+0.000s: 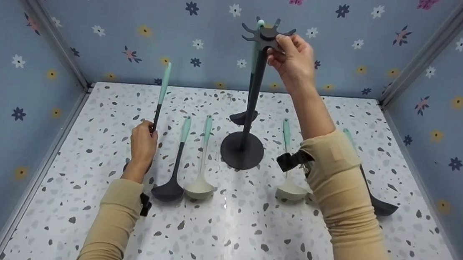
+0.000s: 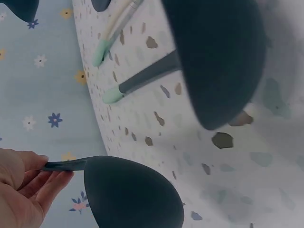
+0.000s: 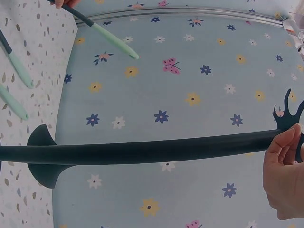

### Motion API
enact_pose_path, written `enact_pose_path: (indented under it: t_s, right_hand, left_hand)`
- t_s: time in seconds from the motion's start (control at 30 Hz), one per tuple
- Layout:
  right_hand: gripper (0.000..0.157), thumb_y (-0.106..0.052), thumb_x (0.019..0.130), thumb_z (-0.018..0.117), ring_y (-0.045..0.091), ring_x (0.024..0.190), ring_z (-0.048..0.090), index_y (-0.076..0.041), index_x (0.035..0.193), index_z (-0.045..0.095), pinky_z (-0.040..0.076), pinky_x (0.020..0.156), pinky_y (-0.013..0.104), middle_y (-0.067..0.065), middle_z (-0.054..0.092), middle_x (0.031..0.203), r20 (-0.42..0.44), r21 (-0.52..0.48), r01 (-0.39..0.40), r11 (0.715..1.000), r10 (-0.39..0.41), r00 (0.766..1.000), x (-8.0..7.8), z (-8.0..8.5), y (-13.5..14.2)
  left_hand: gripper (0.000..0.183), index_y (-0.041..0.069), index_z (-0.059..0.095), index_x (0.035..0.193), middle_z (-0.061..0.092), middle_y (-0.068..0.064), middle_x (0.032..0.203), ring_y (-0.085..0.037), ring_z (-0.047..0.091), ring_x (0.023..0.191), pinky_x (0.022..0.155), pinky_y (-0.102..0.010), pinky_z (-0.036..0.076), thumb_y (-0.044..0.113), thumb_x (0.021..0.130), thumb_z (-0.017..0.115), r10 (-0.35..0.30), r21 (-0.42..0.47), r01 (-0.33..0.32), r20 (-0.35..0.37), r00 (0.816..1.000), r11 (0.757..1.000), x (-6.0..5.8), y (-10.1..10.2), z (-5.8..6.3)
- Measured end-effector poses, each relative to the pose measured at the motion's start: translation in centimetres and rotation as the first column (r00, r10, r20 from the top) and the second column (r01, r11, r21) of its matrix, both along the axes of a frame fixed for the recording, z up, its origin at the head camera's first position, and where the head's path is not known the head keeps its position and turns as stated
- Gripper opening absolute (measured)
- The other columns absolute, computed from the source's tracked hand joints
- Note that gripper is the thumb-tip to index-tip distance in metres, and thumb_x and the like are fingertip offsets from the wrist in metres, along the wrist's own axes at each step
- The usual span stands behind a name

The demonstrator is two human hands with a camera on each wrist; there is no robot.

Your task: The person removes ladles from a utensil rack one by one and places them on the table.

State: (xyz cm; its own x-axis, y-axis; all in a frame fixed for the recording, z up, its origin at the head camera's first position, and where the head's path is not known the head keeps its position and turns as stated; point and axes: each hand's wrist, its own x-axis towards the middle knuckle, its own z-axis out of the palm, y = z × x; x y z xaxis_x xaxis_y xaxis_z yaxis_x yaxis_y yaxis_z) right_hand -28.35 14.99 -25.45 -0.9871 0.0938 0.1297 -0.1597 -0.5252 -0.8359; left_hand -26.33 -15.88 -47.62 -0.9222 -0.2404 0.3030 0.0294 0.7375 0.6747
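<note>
My left hand point(image 1: 143, 145) pinches the dark shaft of a ladle point(image 1: 164, 84), whose mint handle points up and away. In the left wrist view its dark bowl point(image 2: 135, 194) shows just past the fingertips. At the back centre, my right hand point(image 1: 298, 62) grips the hooked top of a dark utensil stand point(image 1: 254, 94) between thumb and fingers. The stand's post leads down to a round base point(image 1: 241, 159) on the table. Another dark ladle point(image 1: 254, 61) hangs from a hook on the far side, its bowl behind the post.
Between left hand and stand lie a dark ladle point(image 1: 168, 190) and a cream ladle point(image 1: 199, 187). To the right lie another cream ladle point(image 1: 291, 190) and a dark ladle point(image 1: 384, 207), partly behind the right sleeve. Patterned wall panels point(image 1: 206, 31) enclose the speckled table point(image 1: 213, 237).
</note>
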Motion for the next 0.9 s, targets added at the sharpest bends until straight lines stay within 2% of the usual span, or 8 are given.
enact_pose_path:
  t_s: [0.3,0.7,0.9]
  right_hand:
    - [0.008,0.002,0.089,0.047,0.020,0.054,0.048,0.004,0.082,0.047,0.043,0.049,0.024,0.015,0.048,0.072,-0.003,-0.001,-0.004,1.000,0.004,1.000,0.1,0.0,0.0]
    - [0.006,0.002,0.090,0.047,0.020,0.055,0.048,0.004,0.084,0.047,0.044,0.049,0.024,0.015,0.048,0.073,0.009,-0.008,0.000,1.000,0.000,1.000,0.0,0.0,0.0]
    - [0.006,0.002,0.089,0.047,0.020,0.054,0.048,0.004,0.084,0.047,0.043,0.048,0.024,0.015,0.049,0.072,0.009,-0.017,-0.003,1.000,0.004,1.000,-0.1,0.0,-0.1]
  left_hand:
    - [0.010,-0.014,0.058,0.086,0.059,-0.029,0.081,-0.041,0.057,0.076,0.065,-0.047,0.045,-0.009,0.078,0.053,0.053,-0.086,-0.042,0.132,0.990,0.995,0.8,-1.4,-2.1]
    - [0.010,-0.009,0.052,0.073,0.058,-0.031,0.078,-0.043,0.057,0.072,0.059,-0.051,0.044,-0.007,0.080,0.047,0.074,-0.131,-0.040,0.265,0.962,0.991,1.7,-2.0,-4.1]
    - [0.011,-0.011,0.055,0.075,0.058,-0.031,0.079,-0.043,0.057,0.073,0.061,-0.052,0.044,-0.008,0.080,0.045,0.069,-0.193,-0.008,0.313,0.947,0.981,1.8,-1.9,-4.7]
